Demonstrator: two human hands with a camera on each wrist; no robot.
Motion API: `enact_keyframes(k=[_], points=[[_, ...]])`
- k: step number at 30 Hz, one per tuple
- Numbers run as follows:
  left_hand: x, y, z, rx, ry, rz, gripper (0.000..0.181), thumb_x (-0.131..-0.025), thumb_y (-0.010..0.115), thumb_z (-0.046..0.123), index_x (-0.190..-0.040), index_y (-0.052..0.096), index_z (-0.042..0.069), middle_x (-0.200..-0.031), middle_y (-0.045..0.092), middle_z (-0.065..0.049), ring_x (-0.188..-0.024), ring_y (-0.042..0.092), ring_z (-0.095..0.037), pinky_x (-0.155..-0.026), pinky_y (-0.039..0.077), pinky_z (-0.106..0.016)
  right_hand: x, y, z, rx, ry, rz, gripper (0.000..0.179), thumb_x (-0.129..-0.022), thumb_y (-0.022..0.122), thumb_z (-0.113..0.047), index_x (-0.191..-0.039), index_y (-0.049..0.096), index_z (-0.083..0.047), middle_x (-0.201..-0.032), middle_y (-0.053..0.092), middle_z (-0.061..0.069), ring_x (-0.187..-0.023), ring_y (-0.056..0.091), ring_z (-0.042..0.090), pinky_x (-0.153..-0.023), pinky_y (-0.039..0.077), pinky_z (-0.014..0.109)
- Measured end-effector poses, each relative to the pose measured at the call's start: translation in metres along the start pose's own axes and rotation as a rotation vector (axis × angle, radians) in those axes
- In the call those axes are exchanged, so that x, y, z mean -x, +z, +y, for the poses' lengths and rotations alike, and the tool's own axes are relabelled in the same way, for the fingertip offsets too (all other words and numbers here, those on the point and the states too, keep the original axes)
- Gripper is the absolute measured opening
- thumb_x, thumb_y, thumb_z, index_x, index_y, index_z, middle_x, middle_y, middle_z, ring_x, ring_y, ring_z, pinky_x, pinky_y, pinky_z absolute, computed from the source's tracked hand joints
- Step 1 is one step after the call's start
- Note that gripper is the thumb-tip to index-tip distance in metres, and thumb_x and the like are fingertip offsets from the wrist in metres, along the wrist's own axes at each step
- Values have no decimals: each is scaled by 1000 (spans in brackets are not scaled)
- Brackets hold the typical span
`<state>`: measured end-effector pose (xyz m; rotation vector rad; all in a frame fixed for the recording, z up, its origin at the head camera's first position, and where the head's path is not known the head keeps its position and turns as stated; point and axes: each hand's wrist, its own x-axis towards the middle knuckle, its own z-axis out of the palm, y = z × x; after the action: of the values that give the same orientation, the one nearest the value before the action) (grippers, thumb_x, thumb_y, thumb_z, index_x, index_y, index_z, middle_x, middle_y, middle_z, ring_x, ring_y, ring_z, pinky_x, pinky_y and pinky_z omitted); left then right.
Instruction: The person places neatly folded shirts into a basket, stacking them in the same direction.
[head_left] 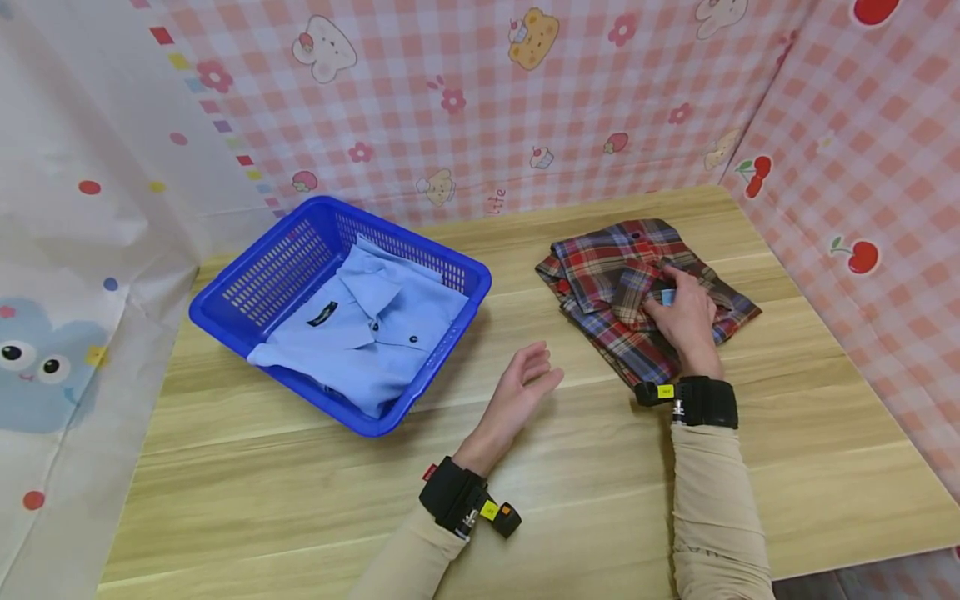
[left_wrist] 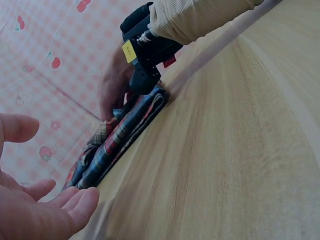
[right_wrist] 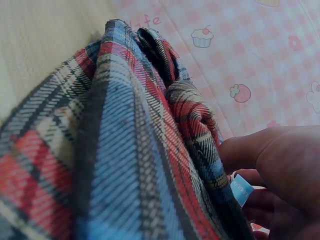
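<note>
A folded plaid shirt (head_left: 600,267) in red, navy and beige lies on the table at the right. My right hand (head_left: 686,317) is at its collar area, thumb and fingers apart, with a small light-blue tag (right_wrist: 241,190) showing between them. The right wrist view shows the thumb against the cloth edge, while part of the fingers is hidden behind the fabric. Left of the shirt, my left hand (head_left: 520,390) hovers with nothing in it, its fingers loosely bent and palm partly up. In the left wrist view the shirt's folded layers appear from the side.
A blue plastic basket (head_left: 472,279) with slotted walls stands at the left, holding a folded light-blue shirt (head_left: 420,308). The wooden table (head_left: 300,500) meets pink checked cloth (head_left: 450,50) at its back and right. White printed cloth (head_left: 67,233) hangs on the left.
</note>
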<state>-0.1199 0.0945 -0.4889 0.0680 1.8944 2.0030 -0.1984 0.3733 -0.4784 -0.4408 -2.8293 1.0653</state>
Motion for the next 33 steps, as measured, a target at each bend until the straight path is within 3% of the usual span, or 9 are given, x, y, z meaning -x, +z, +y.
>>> enact_keyframes(k=[7, 19, 33], points=[[-5, 3, -1, 25, -14, 13, 62, -99, 67, 20, -154, 42, 5, -152, 49, -17, -140, 48, -33, -118, 40, -47, 0, 0, -2, -4, -29, -21, 68, -94, 64, -10, -156, 37, 1, -155, 39, 32, -143, 32, 53, -122, 12, 64], [-15, 7, -1, 199, -76, 36, 65, -97, 65, 13, -154, 38, 0, -152, 47, -22, -139, 49, -34, -116, 42, -43, 1, 0, -3, -12, -93, -74, 69, -92, 62, -7, -156, 37, 1, -154, 40, 31, -141, 33, 51, -120, 14, 67], [-22, 13, -1, 264, -144, 65, 76, -97, 66, 20, -159, 27, 1, -156, 42, -23, -136, 51, -36, -118, 40, -43, 4, -2, -12, 26, -172, -181, 65, -95, 65, -6, -154, 39, 5, -154, 38, 33, -145, 29, 53, -121, 13, 67]])
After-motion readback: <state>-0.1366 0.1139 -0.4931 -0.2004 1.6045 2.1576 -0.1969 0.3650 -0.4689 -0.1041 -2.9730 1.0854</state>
